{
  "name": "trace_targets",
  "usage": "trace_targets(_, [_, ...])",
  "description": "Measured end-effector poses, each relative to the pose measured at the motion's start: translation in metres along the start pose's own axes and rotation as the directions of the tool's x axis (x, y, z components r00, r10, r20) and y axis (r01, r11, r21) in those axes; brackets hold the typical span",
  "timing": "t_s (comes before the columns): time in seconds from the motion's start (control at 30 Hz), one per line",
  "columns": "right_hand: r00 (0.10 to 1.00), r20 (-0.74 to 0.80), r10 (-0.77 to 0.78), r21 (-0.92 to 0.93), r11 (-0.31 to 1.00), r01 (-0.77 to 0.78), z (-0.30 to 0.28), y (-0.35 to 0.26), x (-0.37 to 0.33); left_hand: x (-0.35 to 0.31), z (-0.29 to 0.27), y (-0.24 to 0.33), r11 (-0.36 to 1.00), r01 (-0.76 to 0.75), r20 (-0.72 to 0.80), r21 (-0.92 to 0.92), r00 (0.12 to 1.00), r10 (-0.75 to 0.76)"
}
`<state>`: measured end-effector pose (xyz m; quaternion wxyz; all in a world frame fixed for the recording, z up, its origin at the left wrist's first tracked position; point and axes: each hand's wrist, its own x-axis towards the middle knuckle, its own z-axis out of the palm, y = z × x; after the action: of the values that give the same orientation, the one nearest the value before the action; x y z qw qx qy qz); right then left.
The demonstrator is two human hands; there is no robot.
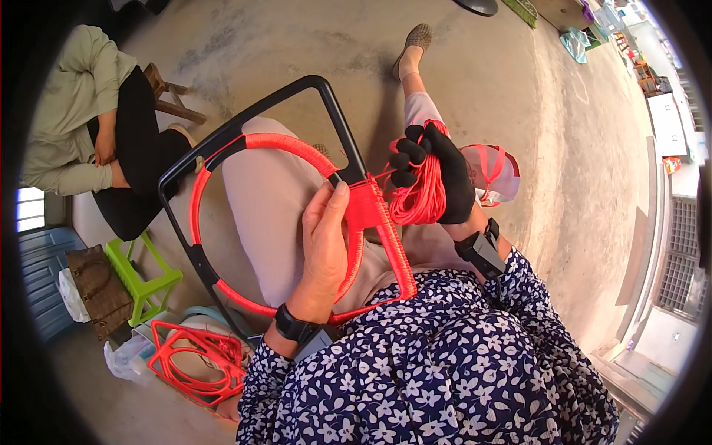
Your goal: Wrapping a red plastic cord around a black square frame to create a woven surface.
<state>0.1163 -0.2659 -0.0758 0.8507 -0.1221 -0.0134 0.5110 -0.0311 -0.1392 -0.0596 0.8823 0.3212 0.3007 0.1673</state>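
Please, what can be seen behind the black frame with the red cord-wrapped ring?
Through the black frame, a leg in pale trousers and brownish concrete floor show. The frame itself and the bare left hand cover whatever lies directly behind them.

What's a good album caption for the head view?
Left hand holds a black angular frame with a red-wrapped ring; black-gloved right hand grips looped red cord.

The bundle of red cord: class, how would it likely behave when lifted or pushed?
The bundle of red cord would probably be floppy, since its strands bend in loops. It seems fairly light, as the gloved right hand alone holds it. Its many separate strands might also tangle.
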Motion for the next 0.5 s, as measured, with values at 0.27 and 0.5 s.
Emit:
trace_targets(0.27, [0.99, -0.144, 0.001, -0.122, 0.992, -0.018, -0.003, -0.004, -0.01, -0.002, 0.002, 0.001, 0.984, 0.125, 0.236, 0.127, 0.96, -0.152])
trace_targets(0.5, [0.956, -0.295, 0.006, -0.226, 0.971, -0.076, -0.001, -0.003, -0.022, 0.0, -0.009, -0.006, 0.999, 0.052, 0.054, -0.01, 0.997, -0.051])
